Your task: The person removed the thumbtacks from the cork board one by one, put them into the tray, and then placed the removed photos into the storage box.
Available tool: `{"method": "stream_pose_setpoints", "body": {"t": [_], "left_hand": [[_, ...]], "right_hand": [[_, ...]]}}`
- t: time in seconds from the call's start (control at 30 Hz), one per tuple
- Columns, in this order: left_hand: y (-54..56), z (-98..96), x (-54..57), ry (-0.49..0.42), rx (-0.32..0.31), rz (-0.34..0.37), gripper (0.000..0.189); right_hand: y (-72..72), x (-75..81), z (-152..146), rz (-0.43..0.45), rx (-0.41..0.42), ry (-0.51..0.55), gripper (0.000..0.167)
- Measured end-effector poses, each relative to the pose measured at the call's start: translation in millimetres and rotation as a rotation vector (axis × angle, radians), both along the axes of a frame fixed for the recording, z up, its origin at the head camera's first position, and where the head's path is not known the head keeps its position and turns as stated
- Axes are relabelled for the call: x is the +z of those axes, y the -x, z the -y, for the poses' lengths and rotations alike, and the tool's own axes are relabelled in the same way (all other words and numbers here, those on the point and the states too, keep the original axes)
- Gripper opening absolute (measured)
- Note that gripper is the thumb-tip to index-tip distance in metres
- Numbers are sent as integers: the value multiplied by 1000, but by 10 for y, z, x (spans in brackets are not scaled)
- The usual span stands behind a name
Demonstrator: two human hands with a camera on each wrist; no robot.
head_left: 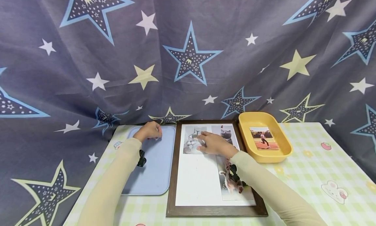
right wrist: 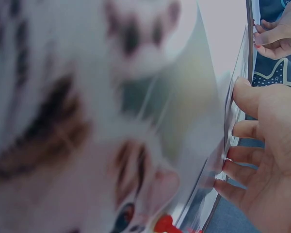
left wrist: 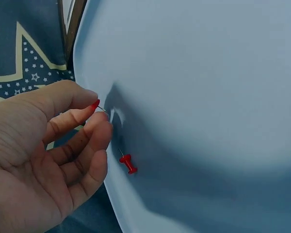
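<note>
Over the far part of the blue tray (head_left: 152, 170), my left hand (head_left: 150, 130) pinches a red push pin (left wrist: 95, 104) between thumb and forefinger, its metal point sticking out. Another red push pin (left wrist: 128, 164) lies on the tray below those fingers. My right hand (head_left: 217, 144) rests its spread fingertips on a greyish photo (head_left: 190, 146) at the upper left of the white board (head_left: 194, 180). A grey cat photo (head_left: 226, 133) with a red pin at its top is at the upper right, partly covered by that hand. Below it lies a kitten photo (head_left: 229, 185), partly hidden by the wrist.
The board's brown wooden frame (head_left: 172, 180) sits between the tray and a yellow basin (head_left: 283, 137). Inside the basin is a photo of a runner (head_left: 265, 144). A green checked cloth (head_left: 311, 160) covers the table, and a star-patterned curtain (head_left: 164, 102) hangs behind.
</note>
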State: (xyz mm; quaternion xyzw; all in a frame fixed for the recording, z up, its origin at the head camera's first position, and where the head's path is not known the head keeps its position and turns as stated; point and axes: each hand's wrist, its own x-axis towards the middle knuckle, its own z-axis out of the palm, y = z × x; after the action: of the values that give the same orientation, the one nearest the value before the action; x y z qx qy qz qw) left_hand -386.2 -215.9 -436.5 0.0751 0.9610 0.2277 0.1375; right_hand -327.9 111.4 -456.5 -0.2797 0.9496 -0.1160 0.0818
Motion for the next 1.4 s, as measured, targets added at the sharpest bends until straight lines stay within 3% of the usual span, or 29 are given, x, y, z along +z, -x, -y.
{"method": "stream_pose_setpoints", "body": {"t": [0.3,0.63,1.03,1.4], "left_hand": [[24,-37,-34,40,-22,30,4],[-15,-77,11,31,17,39,6],[-87,-5,1,-54,58,71,8],[-96,-45,31,1,44,52,10]], "right_hand": [[-18,8,-7,6,-5,-9,63],[-25,45,-33,2,3,-4,63],[-4,30,-19,-3,49,4,62],[15,28,-16,-12,66,-17,63]]}}
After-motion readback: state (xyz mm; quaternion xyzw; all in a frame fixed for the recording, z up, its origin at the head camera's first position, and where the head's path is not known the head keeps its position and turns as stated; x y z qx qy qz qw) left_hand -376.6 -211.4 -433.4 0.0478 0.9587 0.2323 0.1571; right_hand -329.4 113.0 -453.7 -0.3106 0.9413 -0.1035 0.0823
